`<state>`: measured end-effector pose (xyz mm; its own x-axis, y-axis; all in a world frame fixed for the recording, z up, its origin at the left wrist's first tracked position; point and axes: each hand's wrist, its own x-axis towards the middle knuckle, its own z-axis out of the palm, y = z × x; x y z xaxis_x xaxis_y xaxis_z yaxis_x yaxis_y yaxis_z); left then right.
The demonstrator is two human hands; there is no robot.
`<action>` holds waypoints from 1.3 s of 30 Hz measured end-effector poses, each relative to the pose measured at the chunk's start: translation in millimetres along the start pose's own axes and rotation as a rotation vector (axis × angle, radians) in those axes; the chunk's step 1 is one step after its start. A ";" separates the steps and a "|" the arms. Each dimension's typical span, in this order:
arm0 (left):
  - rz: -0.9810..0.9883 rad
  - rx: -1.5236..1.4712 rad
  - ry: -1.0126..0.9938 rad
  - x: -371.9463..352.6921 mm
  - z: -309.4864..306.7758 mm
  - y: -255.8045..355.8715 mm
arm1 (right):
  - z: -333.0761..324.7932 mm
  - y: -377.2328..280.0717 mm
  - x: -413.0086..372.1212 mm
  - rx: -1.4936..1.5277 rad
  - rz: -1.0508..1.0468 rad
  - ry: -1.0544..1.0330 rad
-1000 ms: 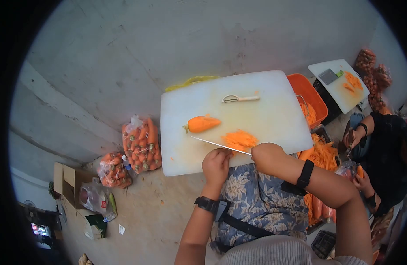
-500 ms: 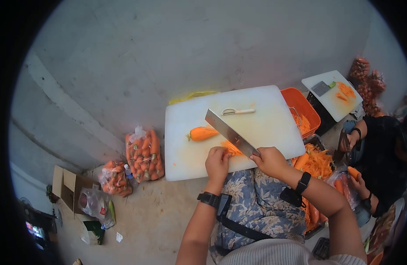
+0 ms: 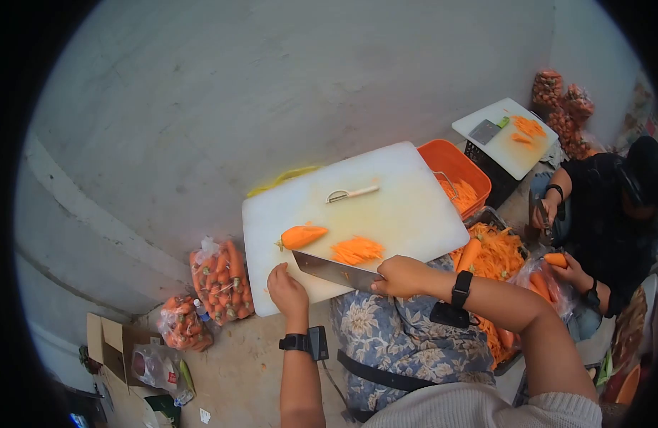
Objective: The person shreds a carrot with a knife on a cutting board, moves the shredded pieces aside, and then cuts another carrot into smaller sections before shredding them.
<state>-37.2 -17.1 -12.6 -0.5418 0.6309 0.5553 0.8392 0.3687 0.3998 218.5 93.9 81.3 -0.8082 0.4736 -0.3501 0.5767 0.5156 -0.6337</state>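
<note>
1. The cleaver (image 3: 334, 272) lies along the near edge of the white cutting board (image 3: 407, 192). The right hand (image 3: 400, 277) is closed tight round its handle, and the blade reaches left.
2. The blade's tip ends just beside the left hand (image 3: 287, 291).
3. The left fingers curl at the board's edge; I cannot tell whether they grip it. The fist hides the handle.
4. Both forearms reach forward.
5. Beyond the blade lie carrot strips (image 3: 356, 250) and 1 carrot stub (image 3: 302, 236).

My head camera is looking steeply down, hanging close over the cutting board (image 3: 386, 207) on my lap. My left hand (image 3: 287, 289) and my right hand (image 3: 400, 277), gripping the knife (image 3: 334, 271), are entering from the near edge; a co-worker (image 3: 607, 207) is showing far right.
</note>
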 end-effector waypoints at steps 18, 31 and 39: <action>0.062 0.047 0.061 -3.7 4.6 -4.4 | -29.7 57.3 -0.3 0.392 0.274 0.059; 0.049 0.043 0.009 -4.8 4.5 -7.8 | -69.9 119.9 -18.0 0.384 0.307 0.293; 0.048 0.048 0.004 -4.4 2.8 -5.4 | -110.1 191.8 -16.3 -0.121 0.394 0.712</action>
<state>-39.2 -20.1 -19.3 -0.5008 0.6461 0.5760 0.8656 0.3706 0.3368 355.4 263.7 41.5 -0.2974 0.9546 0.0158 0.8440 0.2706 -0.4630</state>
